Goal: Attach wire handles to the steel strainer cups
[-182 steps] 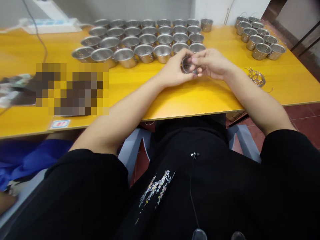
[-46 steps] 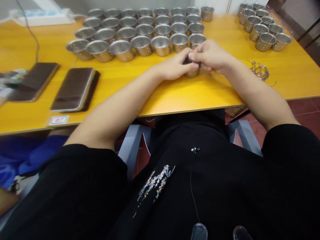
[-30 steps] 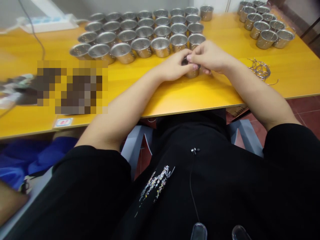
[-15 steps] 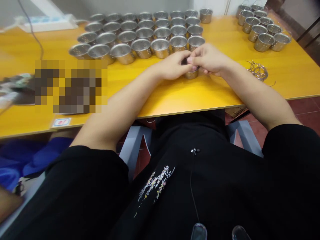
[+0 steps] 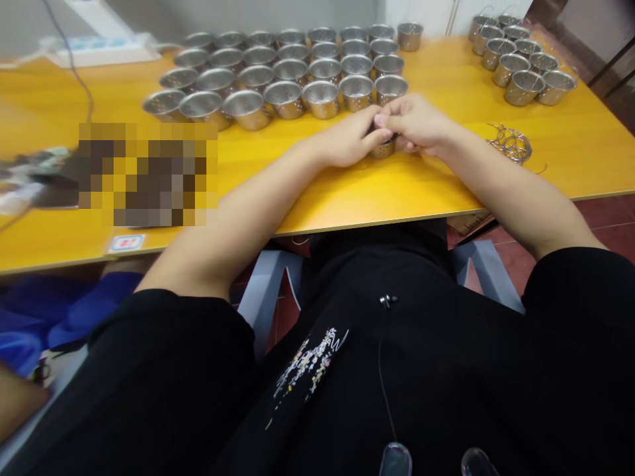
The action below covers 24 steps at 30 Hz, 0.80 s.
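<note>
A small perforated metal cup [image 5: 383,149] stands on the yellow table close to its front edge, mostly covered by my hands. My left hand [image 5: 353,137] curls around its left side, thumb over the rim. At the cup's top, my right hand [image 5: 419,125] pinches with thumb and forefinger against the left fingers; what lies in that pinch is hidden. Just behind are rows of similar metal cups [image 5: 320,99]. To the right of my right forearm lies a tangle of thin curved wire handles [image 5: 513,143].
At the table's back right corner stands a group of metal cups [image 5: 524,88], some with raised wire handles. A white power strip [image 5: 102,50] with a cable sits at the back left. A paper label [image 5: 127,243] lies by the front edge, near a pixelated patch.
The view has shifted slightly, so the table and cups appear a little lower and further right. Both hands stay together at the cup, with hardly any visible finger movement.
</note>
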Tool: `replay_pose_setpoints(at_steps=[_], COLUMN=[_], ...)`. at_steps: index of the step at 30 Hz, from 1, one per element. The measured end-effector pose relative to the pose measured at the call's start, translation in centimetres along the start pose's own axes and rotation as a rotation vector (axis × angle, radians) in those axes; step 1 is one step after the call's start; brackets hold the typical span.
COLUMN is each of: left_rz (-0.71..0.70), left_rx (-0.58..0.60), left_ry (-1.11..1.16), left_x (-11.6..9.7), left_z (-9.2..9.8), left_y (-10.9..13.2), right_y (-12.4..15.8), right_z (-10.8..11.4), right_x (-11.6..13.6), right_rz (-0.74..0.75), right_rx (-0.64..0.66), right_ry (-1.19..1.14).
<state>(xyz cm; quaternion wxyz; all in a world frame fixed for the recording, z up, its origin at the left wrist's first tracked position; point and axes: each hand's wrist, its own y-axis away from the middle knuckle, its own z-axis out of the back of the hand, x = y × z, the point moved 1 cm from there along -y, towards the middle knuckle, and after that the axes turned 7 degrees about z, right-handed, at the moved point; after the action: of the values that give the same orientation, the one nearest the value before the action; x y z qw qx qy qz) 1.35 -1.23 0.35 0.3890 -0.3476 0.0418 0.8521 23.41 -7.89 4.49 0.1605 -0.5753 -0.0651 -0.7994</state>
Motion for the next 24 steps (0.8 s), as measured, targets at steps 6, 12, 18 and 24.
replay_pose_setpoints(at_steps=[6,12,18,24], left_rz=[0.015,0.086,0.035,0.041], left_rx=[0.002,-0.034,-0.013,-0.025], left_ry=[0.009,0.092,0.193,0.178], left_x=[-0.2,-0.8,-2.5,-3.5], left_z=[0.1,0.5,1.3,1.7], left_y=[0.1,0.7,0.7,1.0], right_y=[0.0,-1.7,-2.2,-2.1], right_z=[0.1,1.1,1.6,1.4], right_x=[-0.5,-2.0,-1.8,-1.5], right_rz=[0.048,0.11,0.051,0.037], right_rx=[0.017,0.145,0.163,0.153], right_ry=[-0.011,0.021,0.04,0.006])
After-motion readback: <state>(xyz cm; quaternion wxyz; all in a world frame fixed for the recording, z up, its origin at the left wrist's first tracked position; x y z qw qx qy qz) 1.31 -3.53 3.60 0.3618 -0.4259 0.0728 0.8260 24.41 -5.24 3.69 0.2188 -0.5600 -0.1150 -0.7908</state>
